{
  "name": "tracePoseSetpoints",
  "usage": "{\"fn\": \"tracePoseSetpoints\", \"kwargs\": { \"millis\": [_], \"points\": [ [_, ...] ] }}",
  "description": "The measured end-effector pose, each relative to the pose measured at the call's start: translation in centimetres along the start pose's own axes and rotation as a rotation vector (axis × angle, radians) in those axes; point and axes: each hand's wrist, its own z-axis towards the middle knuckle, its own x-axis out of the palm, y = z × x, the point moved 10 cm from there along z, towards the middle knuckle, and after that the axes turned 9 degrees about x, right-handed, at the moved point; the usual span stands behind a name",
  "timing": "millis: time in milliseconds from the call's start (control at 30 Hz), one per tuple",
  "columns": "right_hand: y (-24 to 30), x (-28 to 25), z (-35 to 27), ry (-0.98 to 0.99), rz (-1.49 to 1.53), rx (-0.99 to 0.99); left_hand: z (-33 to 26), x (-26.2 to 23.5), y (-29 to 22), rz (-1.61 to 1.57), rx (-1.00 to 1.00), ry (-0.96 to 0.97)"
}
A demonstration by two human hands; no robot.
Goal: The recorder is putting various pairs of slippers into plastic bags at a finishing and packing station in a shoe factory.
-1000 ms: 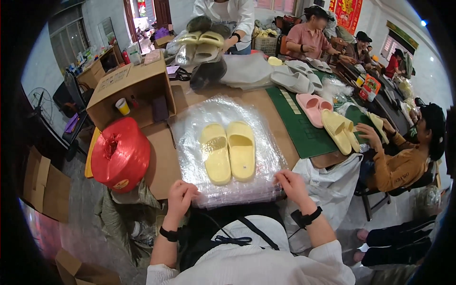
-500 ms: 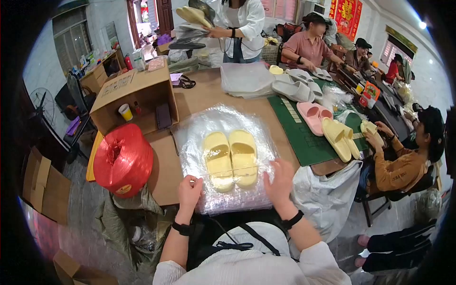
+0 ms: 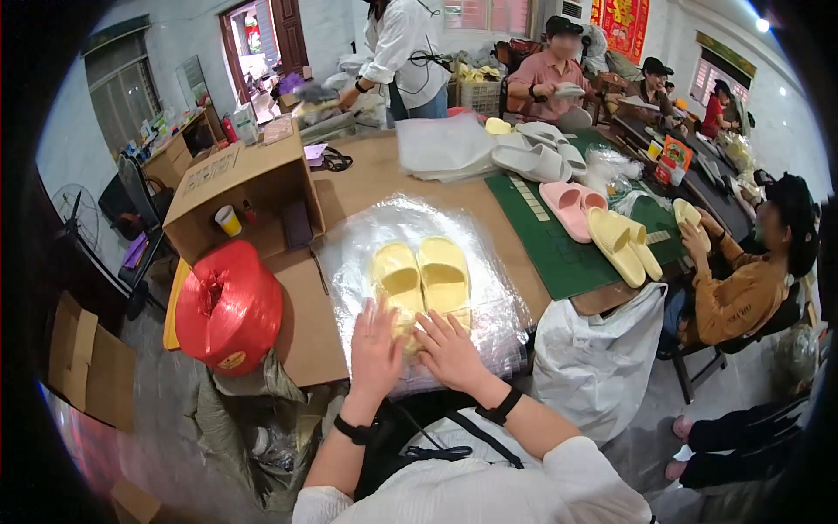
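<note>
Partly hidden under left hand (image 3: 377, 351) and right hand (image 3: 450, 353), palm-down with spread fingers: heel ends of yellow slippers (image 3: 444, 265), on clear plastic (image 3: 496, 262); whether also inside, cannot tell for glare. Cut off above: standing co-worker (image 3: 408, 59). Leftward: red twine roll (image 3: 229, 314); rightward: green mat (image 3: 560, 266).

A workshop: people (image 3: 738, 293) work at tables (image 3: 367, 185) of slippers (image 3: 443, 262) and plastic sheets (image 3: 441, 144).

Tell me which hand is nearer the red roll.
Left: the left hand is to the right of the red roll, at the near end of the yellow slippers; the right hand is farther right.
</note>
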Motion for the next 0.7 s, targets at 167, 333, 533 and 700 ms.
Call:
{"fn": "tracePoseSetpoints", "kwargs": {
  "millis": [167,333,533,700],
  "points": [
    [-2.0,-0.5,-0.1,0.02,0.137,0.052,-2.1,6.3,1.9,-0.039,-0.051,0.212],
    [-7.3,-1.9,-1.5,-0.087,0.174,0.29,-2.1,6.4,2.1,-0.075,-0.094,0.201],
    [-12.2,-2.6,-4.0,-0.114,0.006,0.429,-2.1,6.6,2.3,-0.081,-0.083,0.169],
    [-4.4,-7.8,-0.1,-0.24,0.137,0.295,-2.7,6.5,2.4,-0.062,-0.099,0.19]
  ]
}}
